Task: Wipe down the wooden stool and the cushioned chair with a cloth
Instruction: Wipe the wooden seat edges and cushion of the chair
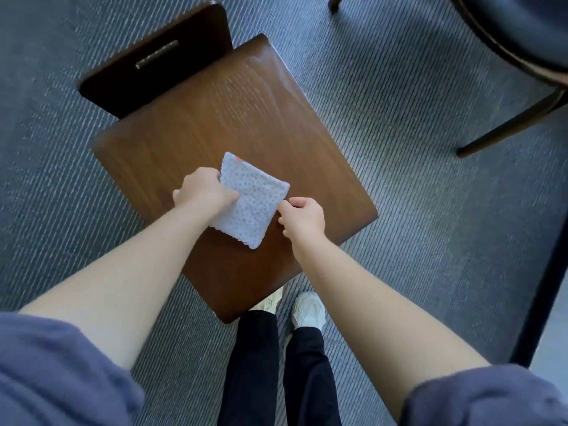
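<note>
A dark brown wooden stool (215, 124) with a low backrest stands on the carpet below me. A folded pale blue dotted cloth (252, 201) lies on its seat near the front. My left hand (203, 189) grips the cloth's left edge. At the cloth's right edge, my right hand (302, 216) pinches the fabric between thumb and fingers. The cushioned chair (522, 35), black seat on a dark wooden frame, shows only partly at the top right corner.
Grey striped carpet (415, 195) surrounds the stool. My white shoes (307, 309) and dark trousers stand just in front of the seat's near corner. A dark vertical edge (541, 287) runs down the right side. One chair leg (507, 124) slants toward the stool.
</note>
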The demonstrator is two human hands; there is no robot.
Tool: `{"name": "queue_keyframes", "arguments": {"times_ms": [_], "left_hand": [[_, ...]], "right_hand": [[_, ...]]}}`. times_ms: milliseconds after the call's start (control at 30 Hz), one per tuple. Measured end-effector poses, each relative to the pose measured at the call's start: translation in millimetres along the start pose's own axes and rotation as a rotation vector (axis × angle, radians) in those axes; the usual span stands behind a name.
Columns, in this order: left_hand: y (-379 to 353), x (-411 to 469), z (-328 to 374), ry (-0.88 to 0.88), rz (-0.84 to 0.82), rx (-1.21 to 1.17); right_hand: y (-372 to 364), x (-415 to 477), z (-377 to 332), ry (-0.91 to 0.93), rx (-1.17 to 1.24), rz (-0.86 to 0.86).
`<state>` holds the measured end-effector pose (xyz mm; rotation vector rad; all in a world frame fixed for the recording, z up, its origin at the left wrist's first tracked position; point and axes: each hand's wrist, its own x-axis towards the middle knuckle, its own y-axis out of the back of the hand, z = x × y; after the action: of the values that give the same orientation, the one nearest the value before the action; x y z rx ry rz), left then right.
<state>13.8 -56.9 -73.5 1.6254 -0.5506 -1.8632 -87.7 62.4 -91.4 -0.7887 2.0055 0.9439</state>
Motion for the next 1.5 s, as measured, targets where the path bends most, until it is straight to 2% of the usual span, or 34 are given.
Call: {"name": "queue_keyframes", "arguments": {"times_ms": [100,200,300,400,567,767,867,967,1100,1167,1267,1400,1500], "left_hand": [[15.2,-20.7,0.4,-0.019,-0.2,-0.271],[38.4,-57.8,6.5,-0.019,-0.357,-0.445],[66.1,-101.4,16.3,-0.06,-0.505,-0.55],[92.8,-146.0,28.5,-0.145,-0.604,-0.591],[119.1,-201.9,53.3,-0.363,-0.604,-0.454],[103.6,-234.6,92.4,-0.474,-0.628,-0.636],[89.9,-245.0,122.7,-0.551,-0.65,-0.648],[79.1,-249.5,157.0,-0.574,-0.731,-0.606],[67.6,-253.7,213.7,-0.509,-0.79,-0.606],[58.8,-257.5,244.8,-0.556,-0.743,-0.484],[36.7,-263.4,287.9,-0.687,-0.622,-0.328],[20.0,-260.6,333.2,-0.702,-0.525,-0.256],[20.0,-257.8,367.9,-0.686,-0.508,-0.069]], "right_hand": [[13.4,-11.0,-2.0,-0.085,0.051,-0.09],[47.8,-38.7,-12.2,-0.173,0.16,-0.307],[87.6,-75.1,-26.1,-0.202,0.29,-0.545],[125.9,-117.7,-42.7,-0.164,0.326,-0.624],[178.2,-170.4,-53.7,0.035,0.194,-0.543],[237.5,-186.0,-43.2,0.154,0.463,-0.512],[270.3,-179.8,-35.9,0.22,0.546,-0.492],[304.9,-169.5,-35.5,0.238,0.587,-0.493],[356.3,-151.3,-43.5,0.308,0.56,-0.489],[383.6,-139.8,-49.6,0.359,0.441,-0.441],[424.7,-122.4,-56.6,0.446,0.221,-0.279],[467.4,-96.4,-70.9,0.37,0.365,-0.3],[488.5,-82.1,-88.2,0.419,0.34,-0.311]]}}
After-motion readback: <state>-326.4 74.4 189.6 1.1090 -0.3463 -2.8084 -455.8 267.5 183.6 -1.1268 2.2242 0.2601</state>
